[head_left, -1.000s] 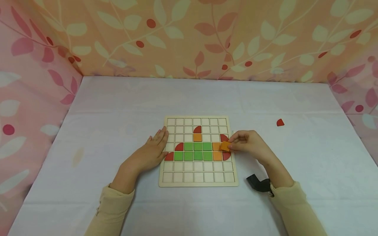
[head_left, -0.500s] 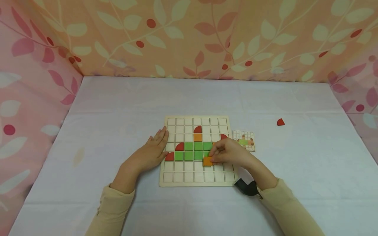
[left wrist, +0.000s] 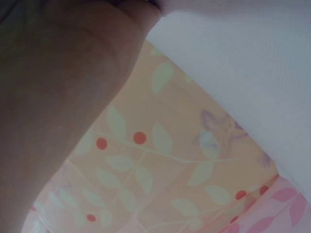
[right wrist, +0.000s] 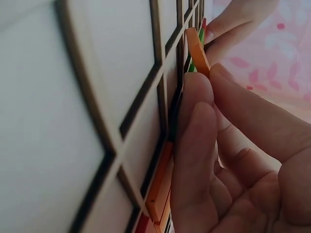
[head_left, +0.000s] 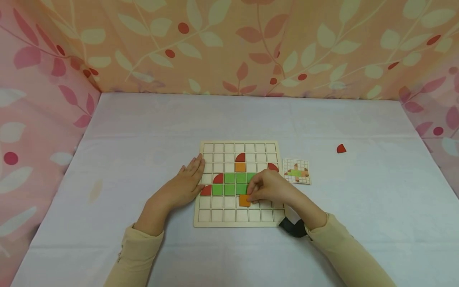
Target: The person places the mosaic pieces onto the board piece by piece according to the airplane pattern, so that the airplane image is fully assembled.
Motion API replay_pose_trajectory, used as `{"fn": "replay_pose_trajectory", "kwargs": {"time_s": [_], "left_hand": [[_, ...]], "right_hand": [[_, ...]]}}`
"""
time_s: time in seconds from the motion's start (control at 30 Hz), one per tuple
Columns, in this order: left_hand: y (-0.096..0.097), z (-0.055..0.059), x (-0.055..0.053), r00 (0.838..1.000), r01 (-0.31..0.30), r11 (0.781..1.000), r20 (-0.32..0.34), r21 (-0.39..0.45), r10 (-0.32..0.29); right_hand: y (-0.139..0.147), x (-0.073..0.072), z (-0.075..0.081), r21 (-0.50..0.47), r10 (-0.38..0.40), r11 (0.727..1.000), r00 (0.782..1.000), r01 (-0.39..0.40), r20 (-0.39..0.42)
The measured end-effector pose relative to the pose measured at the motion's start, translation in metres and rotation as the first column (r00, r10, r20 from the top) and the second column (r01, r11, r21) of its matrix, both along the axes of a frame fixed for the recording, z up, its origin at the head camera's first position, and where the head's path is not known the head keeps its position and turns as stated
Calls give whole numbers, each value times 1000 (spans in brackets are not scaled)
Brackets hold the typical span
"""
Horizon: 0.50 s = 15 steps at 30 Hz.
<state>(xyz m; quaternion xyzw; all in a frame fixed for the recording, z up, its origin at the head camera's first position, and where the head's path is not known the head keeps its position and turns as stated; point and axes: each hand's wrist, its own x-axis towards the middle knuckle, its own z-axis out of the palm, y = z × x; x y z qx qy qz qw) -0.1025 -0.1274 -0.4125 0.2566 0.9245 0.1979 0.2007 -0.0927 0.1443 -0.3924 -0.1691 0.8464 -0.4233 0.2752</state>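
A wooden grid board lies on the white cloth, with green, orange and red pieces set in its cells. My right hand pinches an orange square tile between thumb and fingertips, over the row just below the green squares. In the right wrist view the orange tile stands tilted to the board at the fingertips. My left hand lies flat, its fingers straight along the board's left edge. The right hand covers some pieces on the board's right side.
A small pattern card lies right of the board. Farther right is a loose red quarter-circle piece. A black strap-like object hangs at the right wrist. Patterned cloth walls stand behind and beside the table.
My right hand has carried the orange tile left and toward me, from the board's right side to below the green squares. The pattern card has come into sight. My left hand stays put.
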Motion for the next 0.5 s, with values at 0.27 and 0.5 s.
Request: {"fn": "replay_pose_trajectory", "kwargs": {"time_s": [0.27, 0.5], "left_hand": [[0, -1, 0, 1000, 2, 1000, -8, 6, -2], [-1, -1, 0, 1000, 7, 1000, -13, 15, -7]], "right_hand": [[-3, 1, 1, 50, -1, 999, 999, 2, -39], [-2, 0, 0, 29, 0, 1000, 1000, 1, -24]]}}
